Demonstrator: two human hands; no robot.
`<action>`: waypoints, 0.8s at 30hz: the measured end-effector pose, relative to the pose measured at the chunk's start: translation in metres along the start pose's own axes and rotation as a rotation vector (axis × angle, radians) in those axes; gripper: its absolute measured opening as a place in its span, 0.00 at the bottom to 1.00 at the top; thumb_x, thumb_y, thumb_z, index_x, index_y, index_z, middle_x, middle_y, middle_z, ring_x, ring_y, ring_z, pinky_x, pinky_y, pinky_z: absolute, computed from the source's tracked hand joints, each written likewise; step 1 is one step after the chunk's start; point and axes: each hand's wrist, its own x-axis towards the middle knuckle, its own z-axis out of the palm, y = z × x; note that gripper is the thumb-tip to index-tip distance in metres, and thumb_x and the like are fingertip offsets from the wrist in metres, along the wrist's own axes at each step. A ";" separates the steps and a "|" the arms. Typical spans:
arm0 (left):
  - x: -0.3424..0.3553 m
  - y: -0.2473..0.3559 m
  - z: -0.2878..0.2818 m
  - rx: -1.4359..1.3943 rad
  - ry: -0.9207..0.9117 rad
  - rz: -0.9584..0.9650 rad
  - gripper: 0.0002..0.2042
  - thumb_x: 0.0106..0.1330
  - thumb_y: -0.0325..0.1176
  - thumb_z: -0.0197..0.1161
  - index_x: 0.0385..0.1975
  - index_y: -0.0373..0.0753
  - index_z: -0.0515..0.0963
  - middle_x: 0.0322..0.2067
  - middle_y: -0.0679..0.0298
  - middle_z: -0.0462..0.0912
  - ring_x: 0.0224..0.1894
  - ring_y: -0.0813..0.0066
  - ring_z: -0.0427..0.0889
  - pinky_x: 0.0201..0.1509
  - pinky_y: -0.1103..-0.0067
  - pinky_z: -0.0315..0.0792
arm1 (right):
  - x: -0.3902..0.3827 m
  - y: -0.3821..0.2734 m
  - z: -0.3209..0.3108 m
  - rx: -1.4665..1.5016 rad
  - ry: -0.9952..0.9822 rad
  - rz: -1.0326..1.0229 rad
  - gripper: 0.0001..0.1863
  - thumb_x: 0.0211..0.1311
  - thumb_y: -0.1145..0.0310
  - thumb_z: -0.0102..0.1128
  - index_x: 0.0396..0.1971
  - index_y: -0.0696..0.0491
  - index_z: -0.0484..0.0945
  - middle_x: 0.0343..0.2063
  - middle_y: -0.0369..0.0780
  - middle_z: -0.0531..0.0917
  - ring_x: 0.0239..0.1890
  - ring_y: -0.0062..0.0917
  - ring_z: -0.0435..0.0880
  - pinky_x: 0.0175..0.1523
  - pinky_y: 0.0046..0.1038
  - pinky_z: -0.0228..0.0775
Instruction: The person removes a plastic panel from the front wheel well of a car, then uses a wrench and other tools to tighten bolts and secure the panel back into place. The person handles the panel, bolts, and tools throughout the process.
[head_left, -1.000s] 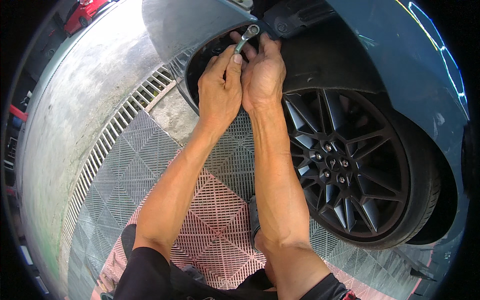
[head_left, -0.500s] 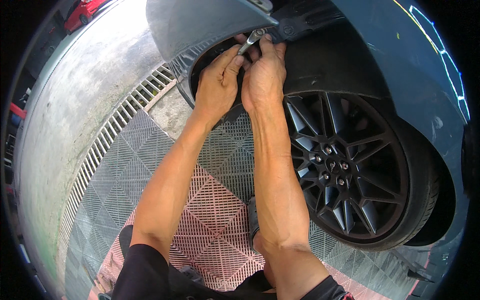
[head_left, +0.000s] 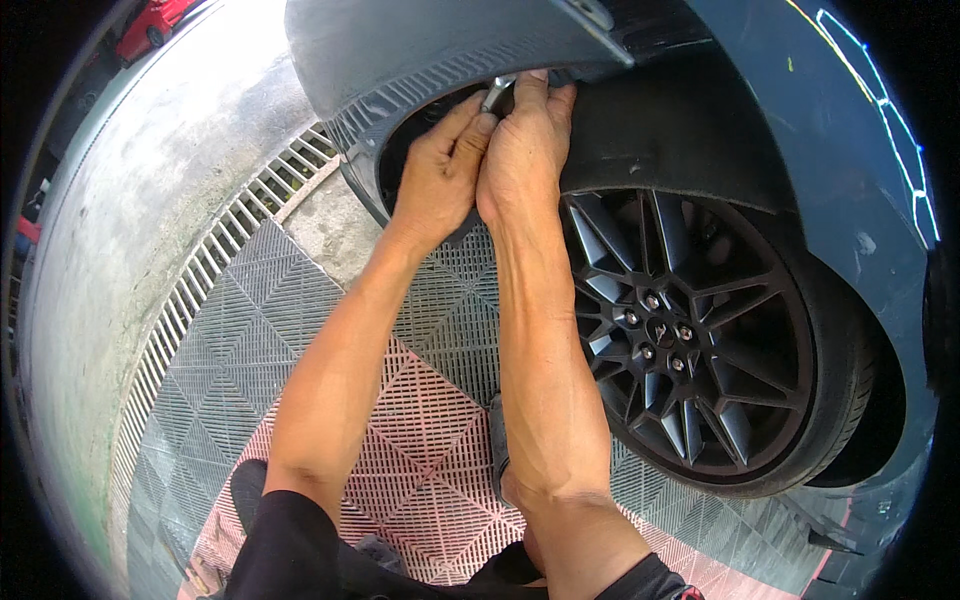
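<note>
Both my hands are up under the edge of a grey-blue bumper panel (head_left: 400, 60), in front of the black wheel-arch liner (head_left: 660, 130). A chrome wrench (head_left: 495, 95) sits between them, its head hidden behind the panel's edge. My left hand (head_left: 437, 180) is closed around the lower end of the wrench handle. My right hand (head_left: 525, 150) is closed at the upper end, with its thumb against the wrench near the head. The fastener it works on is out of sight.
To the right stands a black multi-spoke wheel (head_left: 690, 335) under a blue-grey fender (head_left: 830, 150). Grey and pink grid tiles (head_left: 420, 430) cover the floor. A slatted drain grate (head_left: 215, 250) curves along the left. A red car (head_left: 150, 28) is far off at upper left.
The bumper panel's edge has shifted right and slightly down in view, and now covers the wrench head and the dark bracket beside it. Both hands keep their grip, nearly in place.
</note>
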 end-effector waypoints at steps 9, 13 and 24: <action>-0.001 0.012 0.006 -0.082 0.044 -0.079 0.19 0.85 0.41 0.61 0.65 0.34 0.83 0.48 0.60 0.93 0.49 0.78 0.85 0.57 0.79 0.78 | 0.002 -0.002 -0.006 -0.006 -0.001 0.049 0.17 0.88 0.63 0.48 0.66 0.55 0.68 0.52 0.38 0.79 0.51 0.22 0.79 0.61 0.28 0.74; -0.007 0.014 0.016 -0.129 0.082 -0.075 0.19 0.85 0.41 0.61 0.66 0.35 0.83 0.48 0.61 0.92 0.49 0.80 0.84 0.56 0.80 0.78 | 0.004 -0.004 -0.008 -0.002 -0.041 0.047 0.20 0.89 0.62 0.47 0.72 0.51 0.64 0.51 0.42 0.84 0.44 0.20 0.80 0.53 0.27 0.73; 0.002 0.013 -0.004 0.044 -0.034 -0.108 0.28 0.87 0.52 0.53 0.77 0.39 0.73 0.54 0.55 0.89 0.54 0.68 0.84 0.67 0.69 0.74 | 0.008 0.004 -0.008 -0.083 -0.002 -0.020 0.25 0.90 0.62 0.44 0.77 0.56 0.61 0.64 0.47 0.77 0.65 0.32 0.77 0.74 0.35 0.65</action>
